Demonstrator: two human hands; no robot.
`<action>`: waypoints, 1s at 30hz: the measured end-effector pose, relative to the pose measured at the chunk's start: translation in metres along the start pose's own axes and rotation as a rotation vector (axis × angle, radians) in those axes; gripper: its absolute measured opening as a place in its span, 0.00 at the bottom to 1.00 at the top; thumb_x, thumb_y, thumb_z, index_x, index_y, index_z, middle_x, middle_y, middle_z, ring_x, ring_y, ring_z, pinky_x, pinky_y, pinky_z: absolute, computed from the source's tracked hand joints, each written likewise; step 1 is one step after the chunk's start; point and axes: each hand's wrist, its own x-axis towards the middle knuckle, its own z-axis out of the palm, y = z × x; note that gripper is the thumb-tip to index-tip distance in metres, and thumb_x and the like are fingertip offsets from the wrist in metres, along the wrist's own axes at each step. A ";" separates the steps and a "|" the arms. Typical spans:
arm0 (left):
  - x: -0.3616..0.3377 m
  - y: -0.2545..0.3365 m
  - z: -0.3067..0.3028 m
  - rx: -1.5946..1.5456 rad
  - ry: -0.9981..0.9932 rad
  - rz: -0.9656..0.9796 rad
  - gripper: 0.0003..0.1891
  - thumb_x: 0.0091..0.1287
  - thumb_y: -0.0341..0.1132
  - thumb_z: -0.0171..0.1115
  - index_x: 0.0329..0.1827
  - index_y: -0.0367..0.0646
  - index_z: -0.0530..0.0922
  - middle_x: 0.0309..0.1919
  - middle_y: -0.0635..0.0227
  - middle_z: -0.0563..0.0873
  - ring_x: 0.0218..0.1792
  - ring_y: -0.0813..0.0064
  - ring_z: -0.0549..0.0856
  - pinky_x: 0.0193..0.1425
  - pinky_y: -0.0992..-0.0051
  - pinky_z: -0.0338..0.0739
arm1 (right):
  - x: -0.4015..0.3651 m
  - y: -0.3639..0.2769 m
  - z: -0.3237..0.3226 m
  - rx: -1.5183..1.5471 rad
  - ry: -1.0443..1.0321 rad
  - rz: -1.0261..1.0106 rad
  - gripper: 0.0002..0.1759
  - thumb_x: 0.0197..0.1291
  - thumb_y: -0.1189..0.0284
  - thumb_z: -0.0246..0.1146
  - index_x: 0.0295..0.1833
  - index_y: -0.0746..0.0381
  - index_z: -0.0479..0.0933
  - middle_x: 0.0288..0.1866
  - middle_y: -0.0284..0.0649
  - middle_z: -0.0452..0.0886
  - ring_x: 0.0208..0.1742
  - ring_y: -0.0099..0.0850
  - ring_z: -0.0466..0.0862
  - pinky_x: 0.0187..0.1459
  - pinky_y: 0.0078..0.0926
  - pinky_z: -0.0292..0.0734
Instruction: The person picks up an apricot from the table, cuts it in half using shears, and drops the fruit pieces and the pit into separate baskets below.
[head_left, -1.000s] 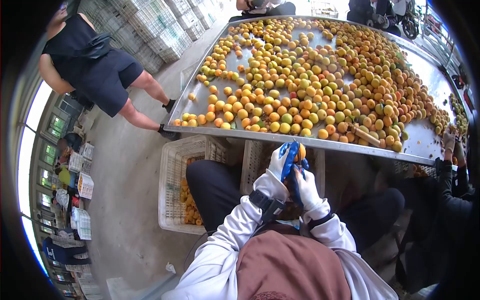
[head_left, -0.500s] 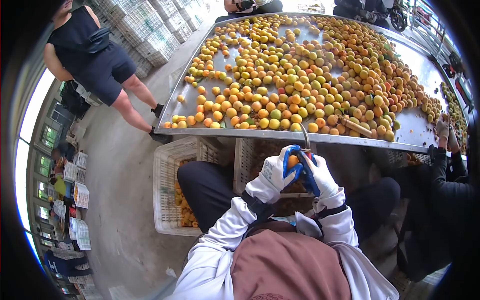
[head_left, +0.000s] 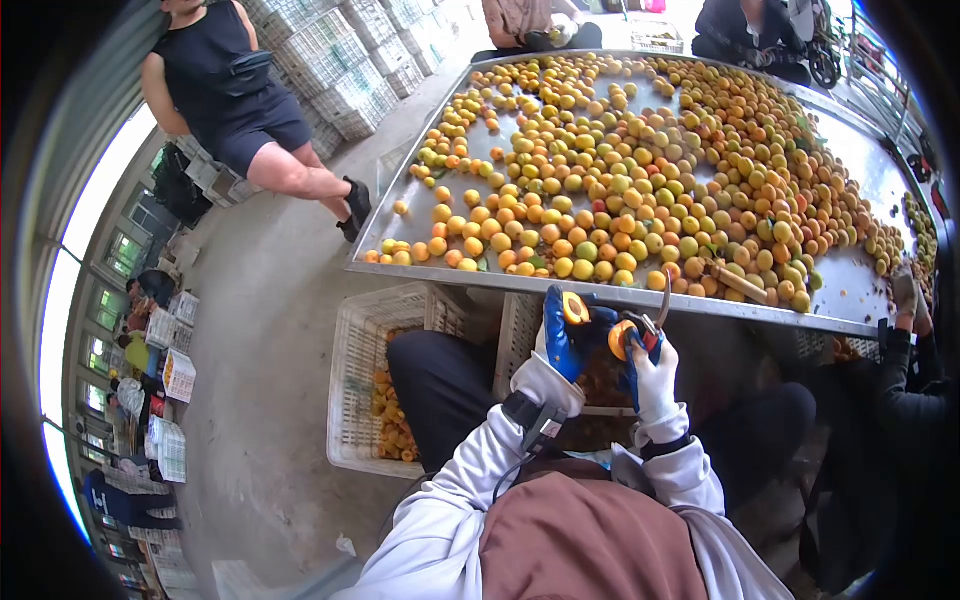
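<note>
My left hand, in a white glove with a blue coating, holds an apricot half with its cut face and dark centre turned up. My right hand, gloved alike, grips a curved metal tool with a red part at the handle, its tip pointing up. Another apricot half sits at the right fingers, cut side showing. Both hands are in front of the near edge of a metal table, which carries many whole yellow-orange apricots.
Below left stands a white crate holding apricot halves. Another crate is partly hidden under the table. A wooden stick lies among the fruit. Co-workers' hands are at the right; a person stands left.
The hands were together around one apricot; now they are apart, with a cut half at each. The view has shifted, and the standing person has changed leg position.
</note>
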 end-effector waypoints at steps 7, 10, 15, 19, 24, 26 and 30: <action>-0.006 -0.013 -0.009 -0.199 -0.064 -0.024 0.38 0.73 0.67 0.47 0.63 0.38 0.75 0.53 0.51 0.86 0.53 0.56 0.86 0.62 0.56 0.81 | -0.006 -0.018 0.025 -0.231 -0.035 -0.106 0.14 0.66 0.76 0.65 0.55 0.67 0.79 0.41 0.41 0.86 0.43 0.25 0.84 0.48 0.25 0.79; -0.024 -0.009 0.014 -0.095 -0.078 -0.070 0.30 0.79 0.60 0.43 0.61 0.40 0.75 0.49 0.59 0.85 0.50 0.65 0.85 0.61 0.65 0.80 | -0.002 -0.016 0.032 -0.613 -0.136 -0.077 0.21 0.60 0.69 0.71 0.58 0.62 0.78 0.39 0.51 0.87 0.42 0.45 0.89 0.45 0.37 0.82; -0.021 -0.018 -0.011 -0.140 -0.015 -0.084 0.30 0.74 0.63 0.51 0.55 0.42 0.77 0.47 0.60 0.85 0.47 0.66 0.86 0.58 0.65 0.81 | -0.002 -0.016 0.031 -0.744 -0.284 -0.107 0.24 0.59 0.66 0.71 0.60 0.60 0.78 0.40 0.53 0.87 0.44 0.50 0.88 0.46 0.42 0.82; -0.026 -0.018 -0.019 -0.195 0.067 -0.212 0.26 0.75 0.62 0.51 0.50 0.46 0.78 0.45 0.62 0.85 0.46 0.65 0.86 0.56 0.63 0.82 | -0.002 -0.007 0.028 -0.798 -0.358 -0.065 0.25 0.59 0.64 0.70 0.62 0.59 0.77 0.41 0.54 0.87 0.45 0.51 0.87 0.47 0.44 0.82; -0.011 -0.020 -0.035 -0.197 0.091 -0.068 0.33 0.72 0.67 0.51 0.58 0.45 0.77 0.50 0.60 0.86 0.49 0.60 0.86 0.62 0.59 0.80 | -0.004 -0.030 0.031 -0.835 -0.321 -0.042 0.27 0.57 0.66 0.71 0.62 0.59 0.77 0.43 0.54 0.87 0.45 0.51 0.87 0.47 0.43 0.82; -0.010 -0.020 -0.034 -0.210 0.058 -0.060 0.31 0.73 0.66 0.51 0.58 0.45 0.78 0.50 0.60 0.86 0.50 0.60 0.86 0.63 0.59 0.79 | -0.005 -0.026 0.030 -0.815 -0.238 -0.050 0.24 0.57 0.69 0.72 0.59 0.62 0.79 0.42 0.51 0.87 0.42 0.45 0.89 0.46 0.39 0.82; -0.007 -0.010 -0.027 -0.267 -0.040 -0.128 0.29 0.74 0.63 0.50 0.58 0.46 0.78 0.41 0.60 0.87 0.40 0.62 0.85 0.52 0.58 0.80 | 0.001 -0.038 0.019 -0.264 -0.096 -0.183 0.09 0.67 0.75 0.64 0.50 0.65 0.81 0.31 0.33 0.82 0.30 0.20 0.79 0.34 0.23 0.75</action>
